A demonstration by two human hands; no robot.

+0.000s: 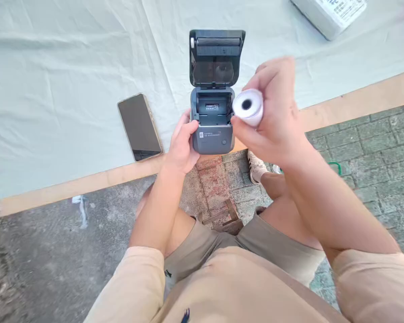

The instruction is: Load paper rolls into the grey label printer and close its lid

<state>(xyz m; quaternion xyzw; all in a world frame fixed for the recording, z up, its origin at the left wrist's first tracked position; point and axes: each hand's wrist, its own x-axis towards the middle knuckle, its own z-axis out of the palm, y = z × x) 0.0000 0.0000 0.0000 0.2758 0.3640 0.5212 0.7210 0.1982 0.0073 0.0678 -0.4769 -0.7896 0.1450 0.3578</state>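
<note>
A small grey printer (pixel 212 121) sits at the near edge of a table (pixel 357 105) covered with a pale cloth (pixel 54 89), its lid (pixel 217 57) swung up and back so the empty paper bay shows. The left hand (pixel 182 146) grips the printer's near left corner, thumb lying along the front edge and the other fingers curled around the left side. The right hand (pixel 276 112) hovers just right of the printer, a little above it, with its fingers closed around a white paper roll (pixel 248 106); the thumb presses beneath the roll and the fingertips wrap over its top, the hollow core facing the camera. Left of the printer, apart from it, a dark phone (pixel 139 127) lies flat on the cloth. Far behind and to the right of the printer rests a white box (pixel 330 15).
</note>
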